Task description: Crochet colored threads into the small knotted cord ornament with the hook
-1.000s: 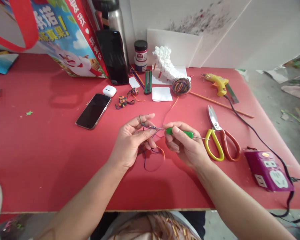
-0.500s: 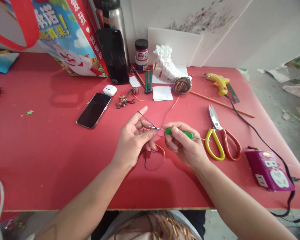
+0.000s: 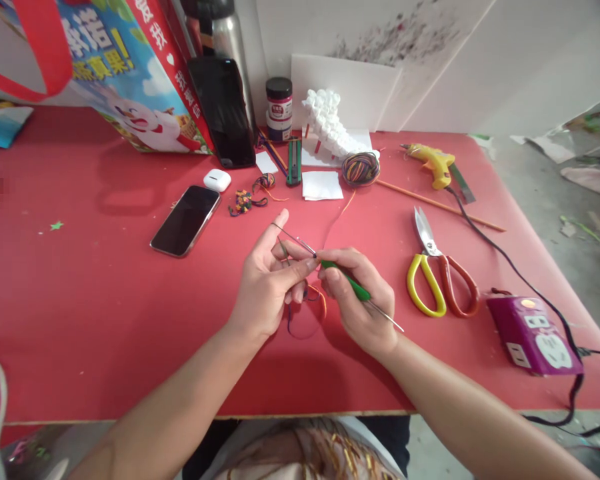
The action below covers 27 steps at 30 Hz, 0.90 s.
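Observation:
My right hand [image 3: 363,293] is closed around the green handle of a crochet hook [image 3: 357,288], whose metal shaft sticks out at both ends. Thumb and fingers of my left hand [image 3: 273,277] pinch dark yarn [image 3: 296,237] by the hook's upper tip, and a strand runs taut up to the raised index finger. Loose yarn, purple and orange, dangles below the left fingers. An orange strand leads from the hands back to a multicoloured yarn ball [image 3: 361,169]. A small knotted piece of yarn work [image 3: 243,202] lies beyond my left hand.
Scissors [image 3: 433,250], a yellow glue gun [image 3: 433,163] and a purple power strip [image 3: 533,333] with a black cord lie to the right. A phone [image 3: 186,221], white earbud case [image 3: 217,180] and green cutter [image 3: 294,162] lie farther back, near a gift bag [image 3: 145,87].
The hook has turned in my right hand: its rear end now points down to the right, and its tip points up toward my left index finger. The view has shifted slightly.

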### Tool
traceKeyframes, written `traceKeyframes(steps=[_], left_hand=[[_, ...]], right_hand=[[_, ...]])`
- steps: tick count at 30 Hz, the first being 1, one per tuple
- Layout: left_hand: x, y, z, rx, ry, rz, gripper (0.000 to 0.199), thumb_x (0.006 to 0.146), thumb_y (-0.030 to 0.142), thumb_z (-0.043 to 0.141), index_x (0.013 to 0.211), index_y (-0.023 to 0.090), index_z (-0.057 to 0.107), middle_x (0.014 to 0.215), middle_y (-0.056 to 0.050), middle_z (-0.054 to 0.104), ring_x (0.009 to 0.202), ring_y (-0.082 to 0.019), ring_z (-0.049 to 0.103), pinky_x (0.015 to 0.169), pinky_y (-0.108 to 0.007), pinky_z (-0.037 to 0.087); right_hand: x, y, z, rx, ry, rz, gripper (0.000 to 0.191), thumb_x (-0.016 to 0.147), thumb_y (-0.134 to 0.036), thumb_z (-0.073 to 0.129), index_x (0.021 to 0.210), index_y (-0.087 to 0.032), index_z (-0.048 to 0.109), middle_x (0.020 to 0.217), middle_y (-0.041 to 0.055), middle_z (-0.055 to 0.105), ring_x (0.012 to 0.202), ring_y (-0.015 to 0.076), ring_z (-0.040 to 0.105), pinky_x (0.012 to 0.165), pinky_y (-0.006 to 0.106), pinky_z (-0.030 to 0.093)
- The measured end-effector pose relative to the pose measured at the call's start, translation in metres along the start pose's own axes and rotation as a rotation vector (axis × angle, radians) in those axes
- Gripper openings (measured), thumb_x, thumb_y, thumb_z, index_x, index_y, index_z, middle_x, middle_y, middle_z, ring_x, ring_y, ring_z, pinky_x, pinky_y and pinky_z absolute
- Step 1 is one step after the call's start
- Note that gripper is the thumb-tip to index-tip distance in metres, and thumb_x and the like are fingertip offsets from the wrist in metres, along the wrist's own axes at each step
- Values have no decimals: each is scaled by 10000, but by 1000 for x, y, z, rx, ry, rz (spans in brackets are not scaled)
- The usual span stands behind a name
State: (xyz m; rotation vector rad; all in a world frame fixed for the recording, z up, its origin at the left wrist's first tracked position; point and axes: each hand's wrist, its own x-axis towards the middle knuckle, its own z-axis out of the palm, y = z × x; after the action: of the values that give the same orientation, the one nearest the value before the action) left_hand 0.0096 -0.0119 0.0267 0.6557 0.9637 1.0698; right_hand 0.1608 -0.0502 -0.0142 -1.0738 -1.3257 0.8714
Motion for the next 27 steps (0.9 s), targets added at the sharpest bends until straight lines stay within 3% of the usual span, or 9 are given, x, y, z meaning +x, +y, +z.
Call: traceKeyframes(steps=[17, 27], left_hand=[[2, 4, -5, -7, 41, 13, 1081, 711, 143, 960, 1678, 230, 485, 814, 73, 709, 406, -33, 535, 371, -184, 341], [3, 5, -7, -33, 3, 24, 1103, 658, 141, 994, 1650, 164, 512, 785, 66, 723, 428, -24, 494, 387, -162, 353]], right_hand=[[9, 3, -9, 356, -83, 211, 209, 1052, -406, 725, 1134, -237, 818, 792, 16, 707, 591, 124, 569, 572, 302, 489], [12, 3, -12, 457, -60, 217, 168, 1052, -363, 743, 1125, -259, 853, 794, 7, 712, 591, 99, 557, 580, 279, 477]])
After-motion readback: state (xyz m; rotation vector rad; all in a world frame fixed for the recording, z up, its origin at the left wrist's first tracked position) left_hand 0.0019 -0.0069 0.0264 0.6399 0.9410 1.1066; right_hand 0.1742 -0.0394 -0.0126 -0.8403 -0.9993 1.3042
